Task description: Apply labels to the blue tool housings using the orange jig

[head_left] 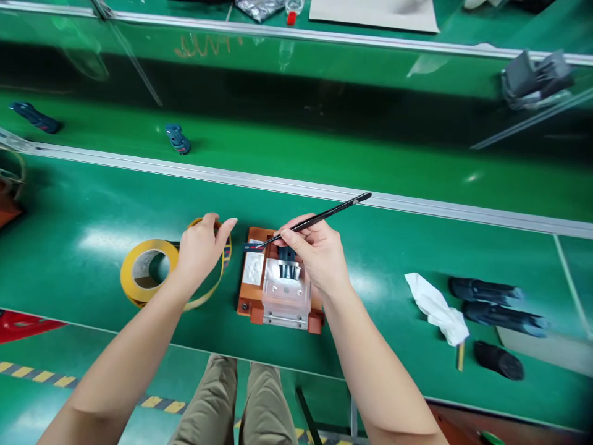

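Right hand (317,250) pinches black tweezers (319,217), tips w/ a small blue-red label (253,246) over the orange jig (278,281) at table (92,210) centre, handle pointing to 2 o'clock. Left hand (201,247), fingers loosely curled, not gripping, rests on yellow tape rolls (148,272) at 9 o'clock of jig. White cloth (435,307) and three black parts (495,309) lie at 3 o'clock, well apart.

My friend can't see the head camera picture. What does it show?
A person's right hand holds thin black tweezers over an orange fixture with a clear block on a green table. The left hand rests on a yellow tape roll; a white cloth lies to the right.
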{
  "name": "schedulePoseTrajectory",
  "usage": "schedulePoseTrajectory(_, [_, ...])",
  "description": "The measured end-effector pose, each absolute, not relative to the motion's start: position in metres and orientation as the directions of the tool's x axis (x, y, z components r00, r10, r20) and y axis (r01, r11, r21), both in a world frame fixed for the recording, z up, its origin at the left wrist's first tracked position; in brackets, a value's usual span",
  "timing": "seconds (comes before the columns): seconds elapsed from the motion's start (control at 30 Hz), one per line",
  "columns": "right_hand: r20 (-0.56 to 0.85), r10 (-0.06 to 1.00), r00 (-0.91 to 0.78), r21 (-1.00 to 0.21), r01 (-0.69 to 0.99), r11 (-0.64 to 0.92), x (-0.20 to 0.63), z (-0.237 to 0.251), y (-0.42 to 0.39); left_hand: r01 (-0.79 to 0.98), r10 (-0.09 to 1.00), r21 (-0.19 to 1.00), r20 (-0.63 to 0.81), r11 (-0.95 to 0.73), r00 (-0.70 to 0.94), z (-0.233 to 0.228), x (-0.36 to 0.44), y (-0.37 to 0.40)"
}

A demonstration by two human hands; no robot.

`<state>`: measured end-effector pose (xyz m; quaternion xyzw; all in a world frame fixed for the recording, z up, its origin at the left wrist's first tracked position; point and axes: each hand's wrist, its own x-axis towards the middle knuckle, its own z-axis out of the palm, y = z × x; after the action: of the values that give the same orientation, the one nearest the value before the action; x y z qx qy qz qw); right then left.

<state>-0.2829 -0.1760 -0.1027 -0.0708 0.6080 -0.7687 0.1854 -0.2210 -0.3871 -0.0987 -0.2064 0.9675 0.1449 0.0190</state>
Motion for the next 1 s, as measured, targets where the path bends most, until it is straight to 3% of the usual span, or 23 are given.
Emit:
schedulePoseTrajectory(0.1, [-0.151, -0.345, -0.926, -0.968, 0.209, -0.14, -0.278, -0.107, -0.146, -0.382, -0.36, 0.091, -0.193, 0.92, -0.913, -0.108, -0.236, -0.382])
schedulePoseTrajectory(0.2, [-0.166, -0.33, -0.929, -0.975, 0.205, -0.088, -0.272, -0.112, -0.122, -0.344, -0.318, 0.086, -0.223, 0.935, -0.922, -0.11, -0.231, -0.38])
schedulePoseTrajectory(0.27, [-0.143, -0.329, -0.933, -0.984, 0.169, -0.052, -0.268, -0.117, -0.111, -0.307, -0.288, 0.134, -0.143, 0.942, -0.947, -0.109, -0.22, -0.379])
schedulePoseTrajectory(0.37, [-0.119, -0.342, -0.932, -0.991, 0.133, -0.018, -0.264, -0.127, -0.102, -0.184, -0.221, 0.228, 0.151, 0.956, -0.963, -0.108, -0.195, -0.37])
schedulePoseTrajectory(0.47, [-0.114, -0.348, -0.93, -0.99, 0.134, -0.035, -0.261, -0.137, -0.099, 0.078, -0.044, 0.332, 0.345, 0.94, -0.938, -0.109, -0.163, -0.345])
schedulePoseTrajectory(0.57, [-0.106, -0.339, -0.935, -0.99, 0.129, -0.048, -0.26, -0.141, -0.1, 0.342, 0.222, 0.394, 0.32, 0.853, -0.921, -0.116, -0.129, -0.313])
schedulePoseTrajectory(0.63, [-0.102, -0.336, -0.936, -0.991, 0.124, -0.046, -0.259, -0.141, -0.1, 0.398, 0.316, 0.401, 0.256, 0.825, -0.913, -0.123, -0.112, -0.295])
schedulePoseTrajectory(1.0, [-0.103, -0.326, -0.94, -0.993, 0.116, -0.019, -0.257, -0.139, -0.102, 0.346, 0.28, 0.38, 0.219, 0.858, -0.935, -0.137, -0.096, -0.283])
